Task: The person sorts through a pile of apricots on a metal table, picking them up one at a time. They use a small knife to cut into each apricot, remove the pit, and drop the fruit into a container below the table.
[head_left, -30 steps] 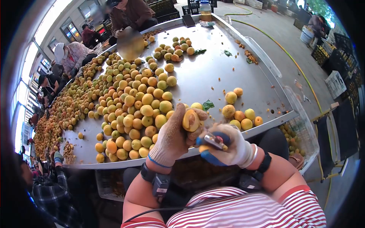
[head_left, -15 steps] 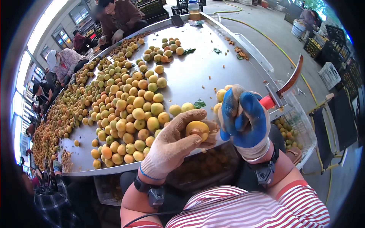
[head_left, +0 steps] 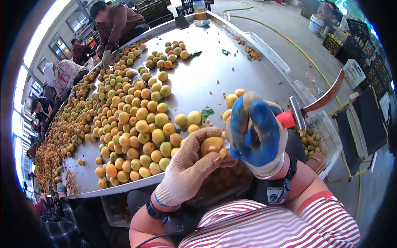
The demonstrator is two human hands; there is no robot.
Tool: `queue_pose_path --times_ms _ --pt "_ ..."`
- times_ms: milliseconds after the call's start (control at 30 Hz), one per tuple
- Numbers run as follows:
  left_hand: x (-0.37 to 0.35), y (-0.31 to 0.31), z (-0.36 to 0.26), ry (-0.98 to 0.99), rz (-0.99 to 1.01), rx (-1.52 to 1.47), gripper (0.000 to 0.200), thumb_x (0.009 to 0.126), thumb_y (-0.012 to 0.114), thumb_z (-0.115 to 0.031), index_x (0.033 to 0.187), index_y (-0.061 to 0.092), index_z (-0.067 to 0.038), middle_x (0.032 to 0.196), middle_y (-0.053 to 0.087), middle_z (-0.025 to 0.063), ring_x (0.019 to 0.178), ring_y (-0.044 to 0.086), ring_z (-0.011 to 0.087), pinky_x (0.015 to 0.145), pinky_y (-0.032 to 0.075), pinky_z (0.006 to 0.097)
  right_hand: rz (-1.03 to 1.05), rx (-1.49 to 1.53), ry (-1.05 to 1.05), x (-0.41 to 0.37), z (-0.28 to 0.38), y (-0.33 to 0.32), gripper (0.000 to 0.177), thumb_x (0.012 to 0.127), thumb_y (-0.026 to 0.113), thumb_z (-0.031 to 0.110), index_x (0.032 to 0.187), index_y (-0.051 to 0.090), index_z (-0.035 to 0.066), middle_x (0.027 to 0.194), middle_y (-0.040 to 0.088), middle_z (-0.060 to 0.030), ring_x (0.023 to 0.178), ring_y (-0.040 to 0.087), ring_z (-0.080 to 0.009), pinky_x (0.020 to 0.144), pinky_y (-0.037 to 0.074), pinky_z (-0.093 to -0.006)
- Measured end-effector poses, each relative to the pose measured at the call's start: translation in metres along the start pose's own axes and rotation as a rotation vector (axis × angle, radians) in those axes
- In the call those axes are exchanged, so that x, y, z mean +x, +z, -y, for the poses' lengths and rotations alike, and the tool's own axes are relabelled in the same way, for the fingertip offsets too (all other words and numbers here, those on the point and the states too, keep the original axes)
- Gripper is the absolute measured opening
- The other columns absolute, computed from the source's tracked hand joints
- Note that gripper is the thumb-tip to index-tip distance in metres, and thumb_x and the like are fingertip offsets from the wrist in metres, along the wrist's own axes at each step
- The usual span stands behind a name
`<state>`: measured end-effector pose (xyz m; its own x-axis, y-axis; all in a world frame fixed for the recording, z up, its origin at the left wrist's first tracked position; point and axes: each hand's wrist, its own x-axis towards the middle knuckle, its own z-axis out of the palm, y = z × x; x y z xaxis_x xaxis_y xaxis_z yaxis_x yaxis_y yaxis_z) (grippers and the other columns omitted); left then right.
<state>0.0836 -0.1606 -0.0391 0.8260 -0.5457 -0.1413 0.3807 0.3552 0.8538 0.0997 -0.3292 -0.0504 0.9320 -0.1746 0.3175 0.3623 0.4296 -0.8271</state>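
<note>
My left hand (head_left: 191, 160), in a stained knit glove, pinches a yellow apricot (head_left: 211, 144) between thumb and fingers. A brown patch shows on the fruit beside the thumb. Close on its right is my right hand (head_left: 257, 134) in a blue-coated glove, its fingers curled round the red handle of a sickle (head_left: 285, 119). The rusty curved blade (head_left: 328, 97) points up and away to the right. Something small and pale shows between the apricot and my right fingers; I cannot make out what it is. Several loose apricots (head_left: 194, 117) lie just beyond my hands.
A metal-topped table (head_left: 248, 78) carries a large heap of apricots (head_left: 132, 124) on its left side. Clear plastic bins (head_left: 331, 142) stand at the right edge and below. A folding chair (head_left: 364, 128) is at right. Other people (head_left: 120, 25) work along the far left side.
The sickle and my right hand have shifted slightly left, nearer the apricot, and the blade has swung a little outward. My left hand keeps its hold. The whole view has turned slightly.
</note>
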Motion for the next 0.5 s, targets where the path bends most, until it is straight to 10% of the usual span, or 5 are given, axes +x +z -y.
queue_pose_path --times_ms 300,467,500 --pt "0.005 -0.002 0.024 0.048 -0.103 0.055 0.04 0.103 0.051 -0.005 0.141 0.041 -0.002 0.123 0.052 0.0111 0.115 0.056 0.0147 0.102 0.048 0.0294 0.208 0.114 -0.082 0.011 -0.009 0.003 0.047 0.108 0.041 0.037 0.069 0.044 0.011 0.064 0.045 -0.004 0.041 0.038 -0.0105 0.042 0.034 -0.0245" --pt "0.009 -0.005 0.032 0.084 -0.166 0.135 0.037 0.103 0.05 -0.005 0.139 0.043 -0.002 0.115 0.056 0.0086 0.099 0.057 0.0106 0.089 0.05 0.0242 0.146 0.011 -0.288 0.005 -0.035 0.005 0.02 0.104 0.054 0.021 0.1 0.059 0.002 0.072 0.052 -0.0041 0.05 0.041 -0.0075 0.049 0.038 -0.0222" --pt "0.011 -0.008 0.033 0.083 -0.174 0.233 0.037 0.103 0.05 -0.006 0.139 0.043 -0.002 0.111 0.057 0.0074 0.093 0.056 0.0094 0.083 0.049 0.0228 -0.045 0.142 -0.105 0.009 -0.031 0.014 0.034 0.099 0.064 0.032 0.078 0.061 0.006 0.058 0.053 0.0002 0.043 0.046 -0.0064 0.04 0.034 -0.0222"
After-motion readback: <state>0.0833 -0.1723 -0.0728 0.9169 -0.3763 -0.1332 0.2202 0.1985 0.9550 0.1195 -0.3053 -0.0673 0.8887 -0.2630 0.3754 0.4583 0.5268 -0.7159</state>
